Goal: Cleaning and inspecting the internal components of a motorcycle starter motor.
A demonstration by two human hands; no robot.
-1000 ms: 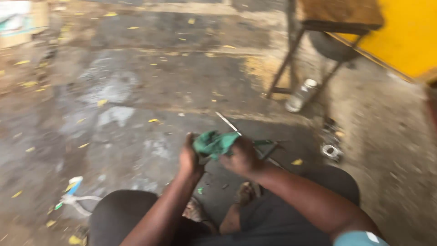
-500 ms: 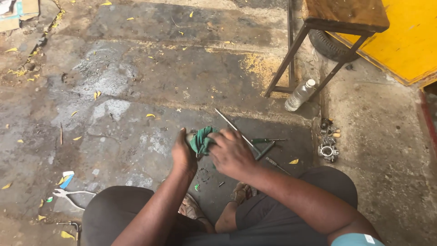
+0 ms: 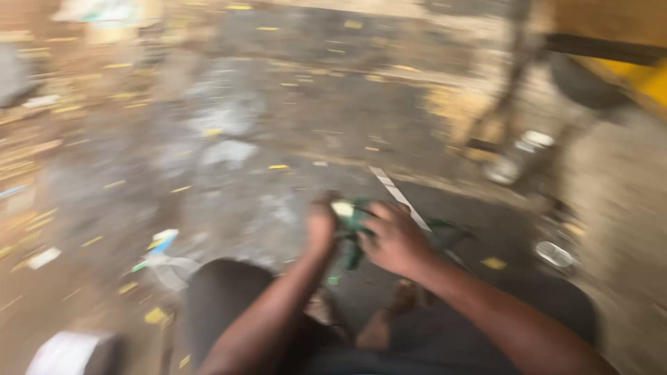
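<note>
Rough workshop yard, stained concrete floor [image 3: 292, 118], metal rod [image 3: 399, 198], scattered scraps

You are looking at a frame smeared by motion blur; nothing is holding a sharp edge. Flat, soft daylight is lighting the floor [image 3: 292, 125] evenly, neither dim nor harsh, and no hard shadows are showing. The blur is streaking most toward the left and top edges, where yellow flecks are stretching into short dashes. Your left hand [image 3: 321, 226] and right hand [image 3: 396, 239] are reading only as soft shapes, and the green cloth [image 3: 354, 217] between them is melting into them. A pale spot on it is glaring slightly. The bottle [image 3: 517, 156] at upper right is a bright smudge.
</note>
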